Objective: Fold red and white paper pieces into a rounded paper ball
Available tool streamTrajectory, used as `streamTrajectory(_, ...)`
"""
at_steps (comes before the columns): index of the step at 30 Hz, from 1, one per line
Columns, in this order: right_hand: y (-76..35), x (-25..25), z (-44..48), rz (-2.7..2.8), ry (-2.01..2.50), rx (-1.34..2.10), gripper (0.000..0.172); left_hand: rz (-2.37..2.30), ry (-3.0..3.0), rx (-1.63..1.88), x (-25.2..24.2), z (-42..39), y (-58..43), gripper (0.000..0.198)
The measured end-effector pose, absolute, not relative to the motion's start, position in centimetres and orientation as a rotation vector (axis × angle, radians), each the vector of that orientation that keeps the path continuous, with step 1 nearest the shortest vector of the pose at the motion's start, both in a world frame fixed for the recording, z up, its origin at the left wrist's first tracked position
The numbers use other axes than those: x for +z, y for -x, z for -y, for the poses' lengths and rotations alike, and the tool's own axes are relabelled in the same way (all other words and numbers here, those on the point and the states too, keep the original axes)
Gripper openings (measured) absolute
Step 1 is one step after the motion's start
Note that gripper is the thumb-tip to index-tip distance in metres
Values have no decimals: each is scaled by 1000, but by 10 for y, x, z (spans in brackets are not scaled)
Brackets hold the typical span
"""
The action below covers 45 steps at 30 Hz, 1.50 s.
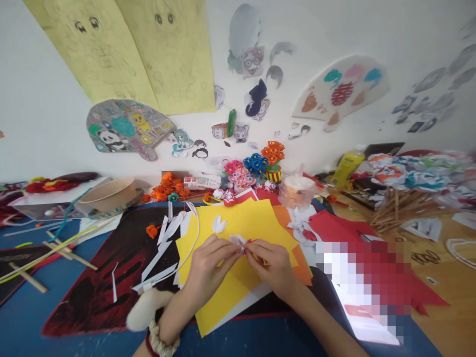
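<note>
Over the yellow sheet [256, 218], near-centre on the counter [37, 317], both hands met on a small white-and-red paper piece [239, 242]. Left hand [208, 265] sat left of it, right hand [269, 263] right of it. Each grip was pressed together, pinching one end. The piece sat between the fingertips, long axis roughly left-right, both hands equally close. A white cutout [218, 224] lay just beyond on the same sheet. White strips [169, 230] lay left on a dark red mat [104, 277]. Far side had pipe-cleaner flowers [245, 171], a plastic tub [297, 191], then a white wall [55, 124] covered in drawings.
</note>
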State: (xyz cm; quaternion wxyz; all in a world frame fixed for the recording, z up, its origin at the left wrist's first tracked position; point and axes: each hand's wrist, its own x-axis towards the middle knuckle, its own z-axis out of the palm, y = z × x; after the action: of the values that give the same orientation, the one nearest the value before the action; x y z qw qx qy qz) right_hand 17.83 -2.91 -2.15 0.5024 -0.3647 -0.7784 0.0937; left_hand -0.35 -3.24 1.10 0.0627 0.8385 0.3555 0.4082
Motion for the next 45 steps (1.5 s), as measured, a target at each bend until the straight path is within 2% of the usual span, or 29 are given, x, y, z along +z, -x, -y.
streamTrajectory(8, -178, -25, 29, 1874, 865, 165, 24, -1071, -2539, 1248, 9, 33, 3, 7)
streamTrajectory(15, -179, -25, 28, 1864, 846, 88, 22, -1034, -2539, 1229, 9, 34, 3, 16)
streamTrajectory(24, -178, -33, 28, 1892, 808, -131, 16, -1320, -2759, 1264, 10, 42, -6, 11)
streamTrajectory(31, -178, -32, 28, 1921, 838, -112, 16, -1294, -3135, 1087, 2, 41, 0, 15)
streamTrajectory(35, -183, -35, 27, 2029, 799, -24, 19, -1117, -3324, 881, -3, 37, 9, 20)
streamTrajectory(40, -185, -42, 26, 2118, 809, 28, 26, -995, -3352, 626, -6, 34, 14, 20)
streamTrajectory(45, -181, -46, 26, 2108, 842, 5, 29, -1007, -3272, 563, -7, 33, 13, 17)
